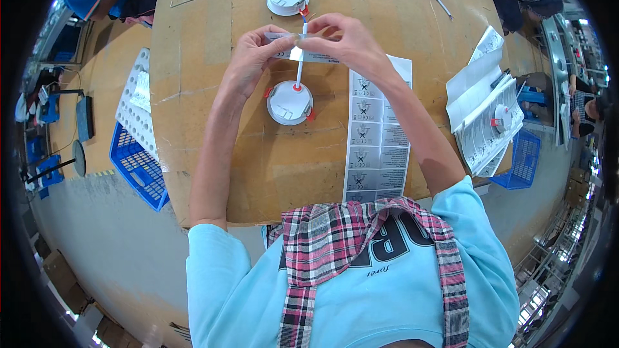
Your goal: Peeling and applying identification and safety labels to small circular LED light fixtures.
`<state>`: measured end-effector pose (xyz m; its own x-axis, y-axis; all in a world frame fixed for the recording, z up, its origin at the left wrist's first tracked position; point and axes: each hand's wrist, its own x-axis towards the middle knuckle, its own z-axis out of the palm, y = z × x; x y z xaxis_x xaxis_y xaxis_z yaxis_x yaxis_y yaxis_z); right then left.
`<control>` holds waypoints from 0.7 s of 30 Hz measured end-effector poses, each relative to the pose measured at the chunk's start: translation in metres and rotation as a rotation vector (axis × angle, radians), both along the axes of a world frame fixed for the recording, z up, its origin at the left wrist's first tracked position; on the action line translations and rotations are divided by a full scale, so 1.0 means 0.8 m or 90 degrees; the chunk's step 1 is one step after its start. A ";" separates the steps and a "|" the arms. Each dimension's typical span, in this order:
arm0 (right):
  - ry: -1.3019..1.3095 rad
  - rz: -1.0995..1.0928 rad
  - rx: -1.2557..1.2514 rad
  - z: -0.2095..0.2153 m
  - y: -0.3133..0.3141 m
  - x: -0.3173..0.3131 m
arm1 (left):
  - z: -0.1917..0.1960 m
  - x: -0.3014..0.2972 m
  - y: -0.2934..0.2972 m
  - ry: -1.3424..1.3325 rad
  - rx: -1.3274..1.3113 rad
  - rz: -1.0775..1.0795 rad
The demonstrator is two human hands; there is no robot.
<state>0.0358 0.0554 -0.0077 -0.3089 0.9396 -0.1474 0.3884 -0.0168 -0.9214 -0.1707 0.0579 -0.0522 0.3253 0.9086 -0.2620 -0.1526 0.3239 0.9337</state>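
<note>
— Light-blue sleeves and a plaid apron (322,245) fill our foreground; above them, from the left, our left hand (253,58) pinches one end of a small white label (303,53), thumb over fingertips.

— And our right hand (345,42) pinches the other end, so the strip is held in the air above the brown surface (213,129), folded around the thin white cable (301,58) that rises from the round white downlight (289,102) lying just below.

— We judge the label feather-light, limp and sticky, likely to crease or cling to itself; the bare ends are the places to hold. The cable looks pliant, the lamp light but rigid.

— Just right of the lamp lies the long label sheet (375,135), and further right an open stack of leaflets (483,116).

— What escapes us: our fingers cover the middle of the label, so whether its halves already meet we cannot tell. More lamps at the top edge are cut off.
</note>
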 end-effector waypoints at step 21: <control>0.025 -0.066 -0.054 -0.014 0.009 0.010 | 0.005 0.041 -0.136 0.549 0.427 0.122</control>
